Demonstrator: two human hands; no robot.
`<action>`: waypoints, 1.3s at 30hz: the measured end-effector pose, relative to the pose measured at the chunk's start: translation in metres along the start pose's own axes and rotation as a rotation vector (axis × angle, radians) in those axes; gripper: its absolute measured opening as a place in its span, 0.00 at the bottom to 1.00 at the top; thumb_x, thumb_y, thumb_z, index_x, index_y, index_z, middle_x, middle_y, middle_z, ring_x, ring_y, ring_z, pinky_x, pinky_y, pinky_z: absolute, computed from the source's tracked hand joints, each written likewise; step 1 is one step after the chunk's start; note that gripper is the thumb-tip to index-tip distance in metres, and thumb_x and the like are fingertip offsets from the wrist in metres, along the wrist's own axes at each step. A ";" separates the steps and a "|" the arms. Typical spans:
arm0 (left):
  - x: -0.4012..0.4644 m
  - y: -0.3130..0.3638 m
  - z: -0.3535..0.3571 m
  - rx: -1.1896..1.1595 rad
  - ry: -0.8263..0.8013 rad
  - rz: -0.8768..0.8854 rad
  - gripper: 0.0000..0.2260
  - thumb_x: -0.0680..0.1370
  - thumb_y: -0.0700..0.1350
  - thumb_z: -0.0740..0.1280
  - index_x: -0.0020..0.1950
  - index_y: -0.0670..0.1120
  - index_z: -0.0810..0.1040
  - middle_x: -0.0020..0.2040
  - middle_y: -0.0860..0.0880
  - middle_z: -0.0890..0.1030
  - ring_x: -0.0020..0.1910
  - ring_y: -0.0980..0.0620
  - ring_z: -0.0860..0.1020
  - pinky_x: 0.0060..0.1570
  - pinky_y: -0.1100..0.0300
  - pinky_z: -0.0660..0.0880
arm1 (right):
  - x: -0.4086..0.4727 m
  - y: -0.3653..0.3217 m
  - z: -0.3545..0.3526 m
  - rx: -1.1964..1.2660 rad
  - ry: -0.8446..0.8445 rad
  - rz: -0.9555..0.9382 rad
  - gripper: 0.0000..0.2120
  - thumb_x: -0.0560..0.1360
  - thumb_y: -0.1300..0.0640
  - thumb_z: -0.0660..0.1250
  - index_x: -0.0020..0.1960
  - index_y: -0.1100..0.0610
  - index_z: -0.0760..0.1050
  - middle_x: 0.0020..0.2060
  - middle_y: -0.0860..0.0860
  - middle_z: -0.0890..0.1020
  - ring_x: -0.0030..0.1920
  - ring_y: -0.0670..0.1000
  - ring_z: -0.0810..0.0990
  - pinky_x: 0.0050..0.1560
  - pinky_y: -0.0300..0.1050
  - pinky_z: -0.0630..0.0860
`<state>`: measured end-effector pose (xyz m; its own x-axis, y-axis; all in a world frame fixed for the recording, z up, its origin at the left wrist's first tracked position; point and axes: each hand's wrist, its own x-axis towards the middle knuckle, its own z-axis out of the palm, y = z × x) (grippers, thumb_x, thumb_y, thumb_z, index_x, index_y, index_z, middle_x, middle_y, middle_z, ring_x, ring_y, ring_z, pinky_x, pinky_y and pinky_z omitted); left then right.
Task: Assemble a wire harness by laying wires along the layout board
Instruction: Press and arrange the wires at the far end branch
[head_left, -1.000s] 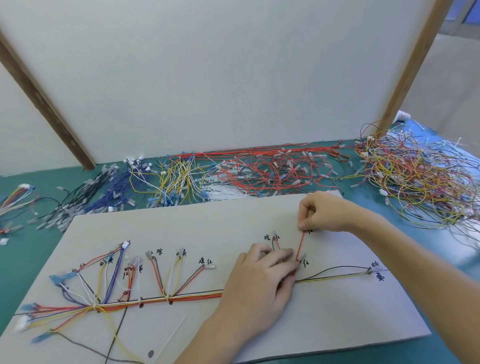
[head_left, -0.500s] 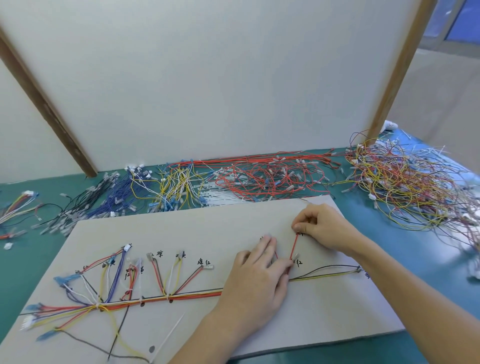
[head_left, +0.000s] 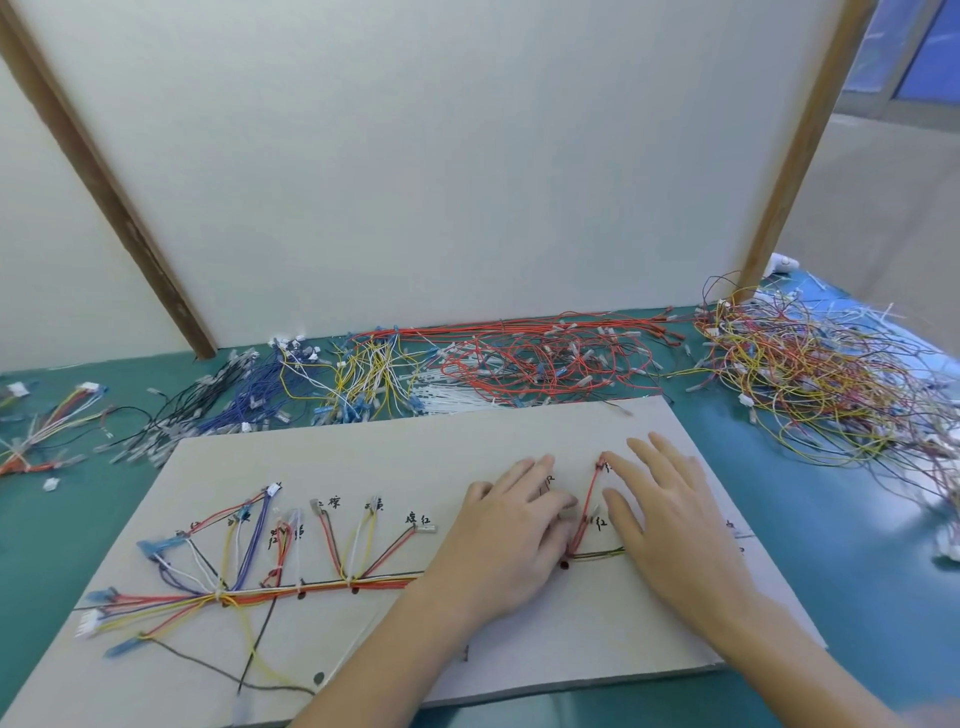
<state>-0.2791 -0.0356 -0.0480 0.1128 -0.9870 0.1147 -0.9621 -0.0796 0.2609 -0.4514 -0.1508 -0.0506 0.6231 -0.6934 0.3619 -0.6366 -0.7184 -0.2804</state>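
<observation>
The grey layout board (head_left: 415, 447) lies on the green table, marked with handwritten labels. A bundle of coloured wires (head_left: 311, 584) runs along its trunk line, with branches fanning up to the labels. A red wire (head_left: 586, 512) rises slanted between my two hands. My left hand (head_left: 511, 540) lies flat on the trunk just left of that wire, fingers straight, pressing it down. My right hand (head_left: 670, 514) rests flat on the board to the right of the red wire, fingers spread, covering the trunk there.
Loose wires lie behind the board: black and blue ones (head_left: 218, 410), yellow ones (head_left: 363, 374), red ones (head_left: 545, 358). A tangled mixed heap (head_left: 810, 379) sits at the right. A finished harness (head_left: 47, 431) lies at the far left. An upright white panel (head_left: 415, 156) closes the back.
My right hand let go of the red wire's upper end and now lies flat with fingers spread. My left hand stays pressed on the trunk. The view tilted up.
</observation>
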 end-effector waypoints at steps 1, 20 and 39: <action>0.000 -0.002 0.001 0.025 -0.009 0.003 0.15 0.86 0.57 0.54 0.69 0.58 0.72 0.83 0.54 0.58 0.82 0.54 0.53 0.69 0.50 0.61 | -0.010 -0.002 -0.002 -0.014 0.001 0.027 0.17 0.81 0.53 0.67 0.69 0.54 0.78 0.70 0.57 0.76 0.76 0.63 0.67 0.72 0.67 0.65; 0.001 -0.015 0.015 0.132 -0.093 -0.006 0.27 0.82 0.63 0.40 0.80 0.63 0.57 0.85 0.54 0.50 0.84 0.50 0.45 0.73 0.45 0.55 | -0.062 -0.007 -0.022 -0.270 -0.492 0.381 0.32 0.80 0.32 0.38 0.81 0.39 0.34 0.81 0.43 0.32 0.79 0.52 0.26 0.80 0.63 0.42; 0.007 -0.018 0.010 0.219 -0.211 0.039 0.28 0.83 0.63 0.36 0.83 0.60 0.46 0.85 0.51 0.45 0.84 0.47 0.43 0.75 0.44 0.54 | -0.061 -0.003 -0.028 -0.258 -0.494 0.383 0.34 0.78 0.33 0.33 0.82 0.43 0.34 0.73 0.35 0.27 0.75 0.44 0.24 0.80 0.62 0.40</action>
<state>-0.2631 -0.0423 -0.0620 0.0430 -0.9953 -0.0871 -0.9979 -0.0470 0.0449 -0.5000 -0.1052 -0.0468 0.4270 -0.8848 -0.1867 -0.9040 -0.4226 -0.0646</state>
